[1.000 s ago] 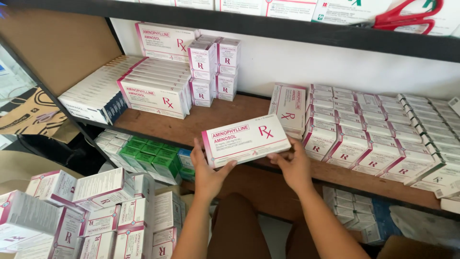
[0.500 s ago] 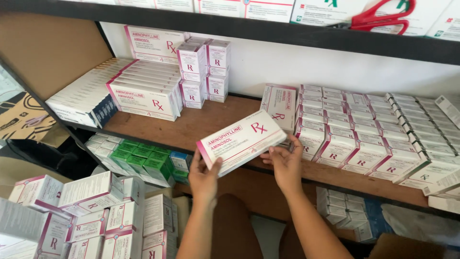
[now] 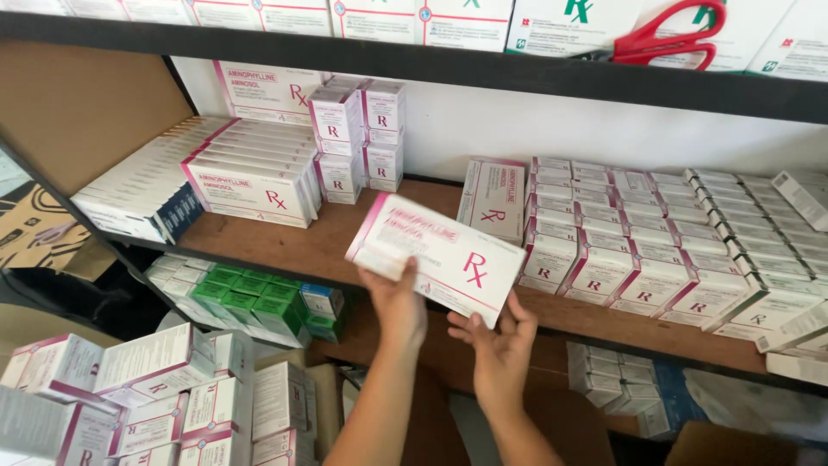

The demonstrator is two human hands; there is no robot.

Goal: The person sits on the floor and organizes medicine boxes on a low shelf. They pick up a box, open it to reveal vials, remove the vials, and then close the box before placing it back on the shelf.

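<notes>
The box (image 3: 435,257) is smooth, faintly glossy white-and-pink card. The shelf (image 3: 319,246) is matt brown wood. The scissors (image 3: 668,36) have glossy red plastic handles.

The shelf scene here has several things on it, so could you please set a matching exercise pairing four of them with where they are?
Things:
1. flat white-and-pink box
2. red scissors
3. green boxes
4. left hand

Places:
A. on the top shelf, at the right
B. on the lower shelf, left of the arms
C. held tilted in both hands above the middle shelf's edge
D. gripping the box's lower edge

Pairs: 1-C, 2-A, 3-B, 4-D
</notes>
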